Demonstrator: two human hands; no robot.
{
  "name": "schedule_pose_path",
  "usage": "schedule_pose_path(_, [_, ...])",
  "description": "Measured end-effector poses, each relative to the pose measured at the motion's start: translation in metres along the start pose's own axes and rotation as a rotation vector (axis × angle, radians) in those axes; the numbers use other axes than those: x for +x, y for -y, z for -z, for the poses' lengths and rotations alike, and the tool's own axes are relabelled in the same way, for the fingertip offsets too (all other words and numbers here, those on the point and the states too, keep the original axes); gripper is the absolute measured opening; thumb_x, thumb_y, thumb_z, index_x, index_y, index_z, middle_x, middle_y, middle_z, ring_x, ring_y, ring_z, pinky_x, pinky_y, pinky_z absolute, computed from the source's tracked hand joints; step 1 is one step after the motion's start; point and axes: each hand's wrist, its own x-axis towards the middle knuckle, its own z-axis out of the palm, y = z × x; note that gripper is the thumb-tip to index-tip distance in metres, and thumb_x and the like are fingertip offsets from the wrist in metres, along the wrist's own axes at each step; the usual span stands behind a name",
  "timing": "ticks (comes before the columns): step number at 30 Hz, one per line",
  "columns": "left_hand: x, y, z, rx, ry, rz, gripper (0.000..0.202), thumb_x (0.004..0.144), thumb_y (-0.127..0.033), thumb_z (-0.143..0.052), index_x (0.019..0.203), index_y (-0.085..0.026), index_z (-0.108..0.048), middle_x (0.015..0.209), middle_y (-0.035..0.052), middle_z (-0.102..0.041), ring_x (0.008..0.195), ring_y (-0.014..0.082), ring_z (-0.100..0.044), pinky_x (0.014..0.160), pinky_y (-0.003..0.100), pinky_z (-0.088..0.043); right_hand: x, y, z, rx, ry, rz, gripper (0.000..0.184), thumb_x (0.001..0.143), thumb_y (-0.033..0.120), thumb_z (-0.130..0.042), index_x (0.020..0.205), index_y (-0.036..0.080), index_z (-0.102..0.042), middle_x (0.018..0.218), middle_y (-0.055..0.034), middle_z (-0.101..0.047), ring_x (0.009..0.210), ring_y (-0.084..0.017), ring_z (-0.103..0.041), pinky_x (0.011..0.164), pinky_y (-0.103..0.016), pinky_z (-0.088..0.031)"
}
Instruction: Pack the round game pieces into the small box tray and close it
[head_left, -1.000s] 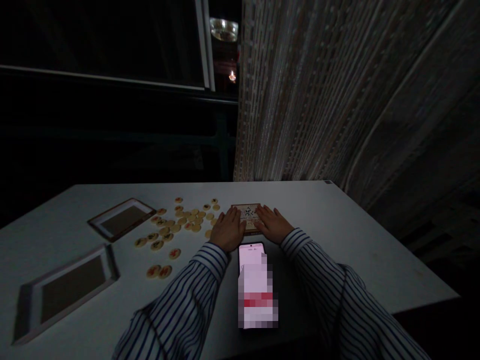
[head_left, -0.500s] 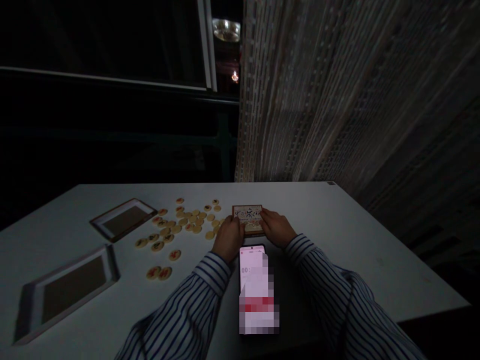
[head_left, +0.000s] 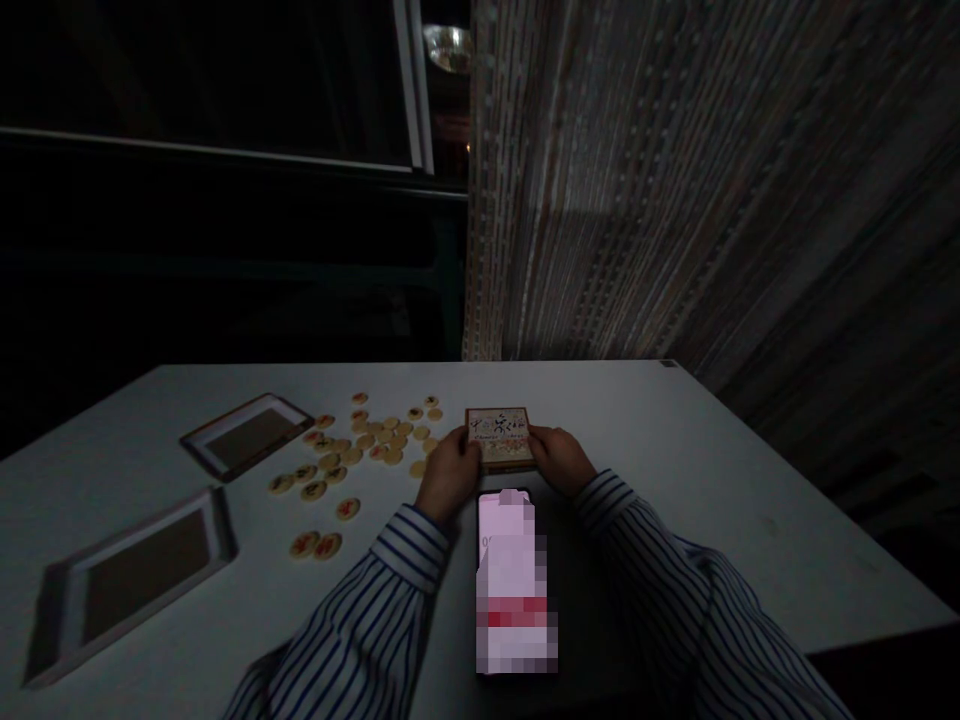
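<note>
In dim light, a small square folded board [head_left: 498, 436] with printed characters sits near the middle of the white table [head_left: 712, 480]. My left hand [head_left: 448, 474] grips its left edge with curled fingers. On the other side, my right hand [head_left: 559, 458] holds the right edge. The board looks slightly raised at its near side. Both arms wear striped sleeves. Several round pale game pieces [head_left: 360, 450] lie scattered just left of my left hand.
A lit phone [head_left: 514, 580] lies on the table between my forearms. Two shallow box halves lie at the left, one nearer [head_left: 127, 580] and one farther [head_left: 244, 435]. A beaded curtain [head_left: 675, 180] hangs behind the table; a dark window is at the left.
My hands lay flat on top of the board a second ago. They have drawn back to its left and right edges and closed on it.
</note>
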Motion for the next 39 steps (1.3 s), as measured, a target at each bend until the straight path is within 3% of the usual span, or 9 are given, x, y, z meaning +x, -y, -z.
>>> schedule_pose_path(5, [0.008,0.006,-0.003,-0.175,0.022,0.109,0.037,0.073,-0.024,-0.050,0.107,-0.009,-0.056,0.105,0.0151,-0.062,0.092,0.0213,-0.060,0.079,0.030,-0.045,0.000,-0.001,0.001,0.032,0.014,-0.041,0.034,0.088,0.023,-0.029,0.106,0.016,-0.057,0.102,-0.0069,-0.064,0.089,-0.015,-0.058,0.077,-0.022,-0.037])
schedule_pose_path(11, [0.013,0.007,-0.005,-0.211,0.014,0.186,0.044,0.072,-0.022,-0.051,0.113,-0.005,-0.051,0.102,0.0170,-0.063,0.090,0.0199,-0.061,0.077,0.028,-0.046,-0.001,-0.001,0.002,0.036,0.015,-0.046,0.034,0.088,0.023,-0.029,0.106,0.017,-0.057,0.103,-0.0060,-0.064,0.090,-0.015,-0.058,0.077,-0.021,-0.037])
schedule_pose_path(26, [0.012,-0.002,-0.008,-0.173,0.028,0.207,0.043,0.073,-0.026,-0.050,0.110,-0.006,-0.052,0.099,0.0172,-0.064,0.088,0.0211,-0.062,0.074,0.029,-0.046,0.000,-0.007,0.003,0.018,0.006,-0.039,0.034,0.088,0.024,-0.028,0.100,0.016,-0.059,0.102,-0.0069,-0.064,0.089,-0.016,-0.059,0.077,-0.023,-0.038])
schedule_pose_path(39, [0.011,-0.011,-0.006,-0.230,0.004,0.257,0.053,0.072,-0.028,-0.053,0.119,-0.004,-0.046,0.103,0.0173,-0.063,0.089,0.0202,-0.061,0.074,0.028,-0.048,-0.001,-0.006,0.005,0.000,0.025,-0.072,0.034,0.088,0.025,-0.029,0.104,0.017,-0.058,0.103,-0.0067,-0.064,0.091,-0.016,-0.058,0.078,-0.022,-0.038])
